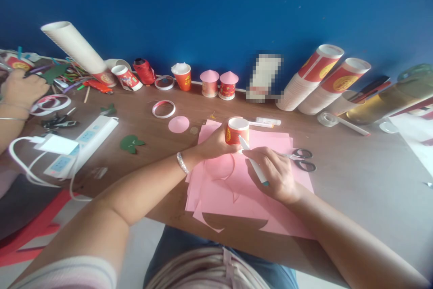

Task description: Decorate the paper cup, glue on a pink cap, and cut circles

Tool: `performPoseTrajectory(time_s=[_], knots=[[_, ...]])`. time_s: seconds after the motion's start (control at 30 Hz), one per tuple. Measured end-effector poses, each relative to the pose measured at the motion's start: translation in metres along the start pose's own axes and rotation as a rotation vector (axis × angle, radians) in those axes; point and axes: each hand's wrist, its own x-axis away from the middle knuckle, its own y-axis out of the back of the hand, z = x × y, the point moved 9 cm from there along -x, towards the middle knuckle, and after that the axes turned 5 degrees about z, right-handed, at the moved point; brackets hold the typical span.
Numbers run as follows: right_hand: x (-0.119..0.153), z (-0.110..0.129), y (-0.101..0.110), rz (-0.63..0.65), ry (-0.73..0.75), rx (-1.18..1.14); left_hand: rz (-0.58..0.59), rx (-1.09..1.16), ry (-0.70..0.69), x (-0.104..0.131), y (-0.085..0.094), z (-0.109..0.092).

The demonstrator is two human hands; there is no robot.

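Left hand [218,142] grasps the paper cup [236,133] (presumably light, crushable; best held round its wall); right hand [274,171] grips a white tool [258,172].

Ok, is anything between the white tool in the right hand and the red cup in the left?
Nothing visible: the right hand holds the white tool with its tip at the red cup, held in the left hand. Whether they touch, I can't tell. The scissors lie off to the right, clear of that path.
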Motion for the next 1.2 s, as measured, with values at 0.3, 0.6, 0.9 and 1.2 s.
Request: performPoseTrajectory(time_s=[0.3, 0.6, 0.9, 1.2], knots=[[0.0011, -0.0018, -0.0031, 0.022, -0.015, 0.003, -0.017, 0.055, 0.059, 0.0004, 0.0026, 0.0077], [0.0016, -0.0035, -0.0035, 0.031, -0.031, 0.013, 0.038, 0.123, 0.044, -0.0011, -0.0007, 0.0019], [0.0022, -0.0048, -0.0028, 0.025, -0.046, 0.018, 0.058, 0.100, 0.012, 0.0002, 0.0012, 0.0042], [0.0033, -0.0056, -0.0030, 0.027, -0.053, 0.010, 0.032, 0.097, 0.021, 0.0013, 0.0014, 0.0030]])
